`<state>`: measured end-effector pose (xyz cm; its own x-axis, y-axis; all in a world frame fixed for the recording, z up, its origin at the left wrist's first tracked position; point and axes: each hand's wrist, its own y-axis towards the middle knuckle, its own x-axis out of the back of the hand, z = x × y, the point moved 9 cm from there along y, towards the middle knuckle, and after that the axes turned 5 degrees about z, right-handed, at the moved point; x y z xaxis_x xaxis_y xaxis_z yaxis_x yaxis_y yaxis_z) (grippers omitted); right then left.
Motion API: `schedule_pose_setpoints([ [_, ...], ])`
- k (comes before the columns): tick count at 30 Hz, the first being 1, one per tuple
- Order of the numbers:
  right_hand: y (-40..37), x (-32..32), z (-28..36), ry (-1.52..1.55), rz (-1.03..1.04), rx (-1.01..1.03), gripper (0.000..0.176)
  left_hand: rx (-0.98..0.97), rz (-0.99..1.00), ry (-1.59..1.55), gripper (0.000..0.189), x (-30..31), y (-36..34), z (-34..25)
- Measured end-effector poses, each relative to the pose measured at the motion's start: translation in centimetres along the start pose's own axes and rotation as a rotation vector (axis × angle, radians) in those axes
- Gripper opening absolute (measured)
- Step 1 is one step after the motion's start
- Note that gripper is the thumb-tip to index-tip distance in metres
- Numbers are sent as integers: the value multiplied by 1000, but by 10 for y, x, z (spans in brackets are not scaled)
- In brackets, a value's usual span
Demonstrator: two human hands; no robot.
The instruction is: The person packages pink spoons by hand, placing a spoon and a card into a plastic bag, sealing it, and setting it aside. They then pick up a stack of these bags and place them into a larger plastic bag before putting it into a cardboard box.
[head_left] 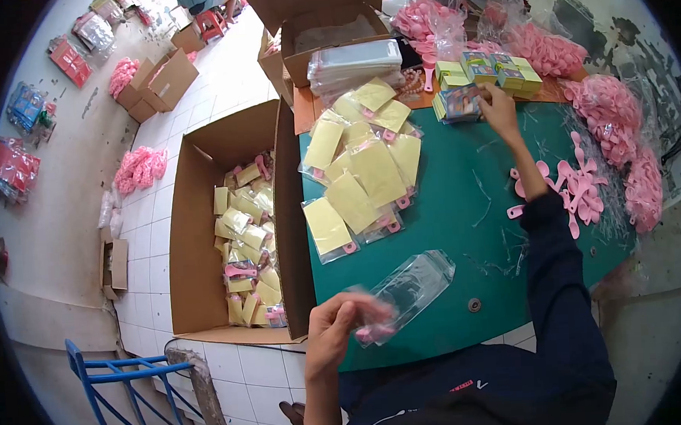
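Note:
My left hand (339, 328) grips a clear plastic bag (414, 285) near the front edge of the green table (463, 206); a pink piece sits in the bag's lower end. My right hand (498, 104) stretches to the far side and touches a small colourful pack (462, 102) in front of several yellow-green boxes (495, 72). Filled bags with yellow cards and pink spoons (365, 173) lie in a pile on the table's left part. Loose pink spoons (574, 189) lie to the right of my arm.
A big open carton (203, 227) left of the table holds several filled bags. A stack of empty clear bags (356, 61) lies by a carton at the back. Sacks of pink spoons (613, 121) line the right edge. A blue metal frame (118, 378) stands at lower left.

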<state>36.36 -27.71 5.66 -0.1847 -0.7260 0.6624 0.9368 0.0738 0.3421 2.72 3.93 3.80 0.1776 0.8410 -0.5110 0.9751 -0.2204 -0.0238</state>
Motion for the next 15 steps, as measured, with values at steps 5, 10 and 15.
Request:
schedule_pose_setpoints([
  [5,-127,8,176,712,515,40,21,74,111,144,29,-6,28,-4],
  [10,-190,23,225,494,558,149,16,131,120,145,28,-14,40,-1],
  [15,-202,18,251,262,583,331,21,129,112,372,27,-16,34,-2],
])
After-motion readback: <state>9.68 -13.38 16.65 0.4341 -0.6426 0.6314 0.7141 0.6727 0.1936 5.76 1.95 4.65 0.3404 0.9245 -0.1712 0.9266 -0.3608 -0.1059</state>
